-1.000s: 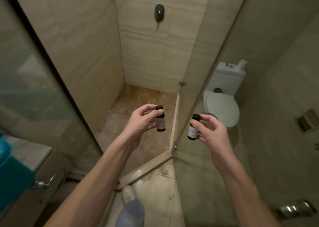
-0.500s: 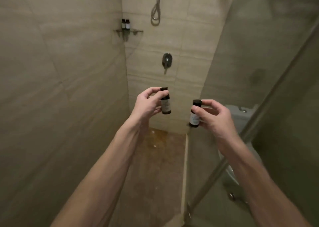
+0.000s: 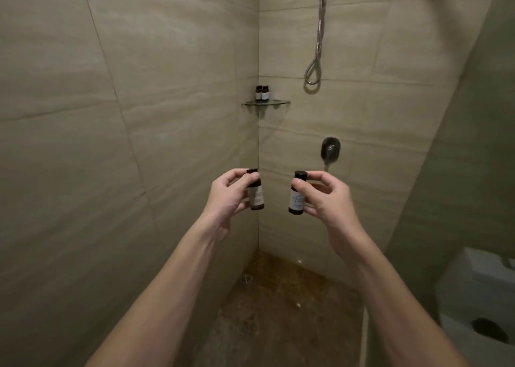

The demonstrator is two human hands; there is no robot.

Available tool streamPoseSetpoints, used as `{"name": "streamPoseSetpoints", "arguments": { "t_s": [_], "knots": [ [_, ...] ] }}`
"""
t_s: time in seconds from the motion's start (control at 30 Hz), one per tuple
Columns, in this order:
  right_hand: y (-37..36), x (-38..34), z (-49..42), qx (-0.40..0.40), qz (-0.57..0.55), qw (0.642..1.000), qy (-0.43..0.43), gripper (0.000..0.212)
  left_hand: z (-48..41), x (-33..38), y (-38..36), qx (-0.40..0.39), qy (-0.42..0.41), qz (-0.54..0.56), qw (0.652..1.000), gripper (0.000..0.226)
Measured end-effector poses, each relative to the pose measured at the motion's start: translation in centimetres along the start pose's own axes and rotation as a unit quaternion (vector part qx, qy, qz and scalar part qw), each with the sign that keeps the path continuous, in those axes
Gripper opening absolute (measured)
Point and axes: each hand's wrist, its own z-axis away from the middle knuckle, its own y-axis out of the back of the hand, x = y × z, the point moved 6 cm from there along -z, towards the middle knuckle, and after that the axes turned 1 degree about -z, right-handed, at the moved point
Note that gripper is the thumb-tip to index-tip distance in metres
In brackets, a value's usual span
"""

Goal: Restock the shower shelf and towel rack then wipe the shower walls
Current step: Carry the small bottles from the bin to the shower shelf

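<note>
Head view, left hand (image 3: 225,196) pinching left bottle (image 3: 255,194), right hand (image 3: 326,199) pinching right bottle (image 3: 297,191), both upright below the shelf (image 3: 267,103), white labels (image 3: 296,201) too blurry to read, two bottles (image 3: 264,92) on the shelf.

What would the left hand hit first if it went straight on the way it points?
Probably the tiled wall corner, below the glass shelf. The left hand, holding a small bottle, has free air ahead until then, though depth is hard to judge.
</note>
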Motion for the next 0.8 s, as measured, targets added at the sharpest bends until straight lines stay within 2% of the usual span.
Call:
{"name": "streamPoseSetpoints", "arguments": {
  "t_s": [0.23,0.4,0.8],
  "knots": [
    [-1.7,0.5,-15.4,-0.064,-0.012,0.998,0.006,0.013,-12.6,2.5,0.3,0.040,-0.036,-0.013,0.998,0.010],
    [-2.8,-0.7,-24.5,-0.084,-0.017,0.996,0.020,0.015,-20.0,4.2,0.0,0.077,-0.048,-0.026,0.996,0.028],
    [-4.0,1.8,-38.5,-0.089,0.012,0.996,0.017,0.021,-35.6,5.5,-2.9,0.055,-0.085,-0.027,0.995,0.020]
  ]
}}
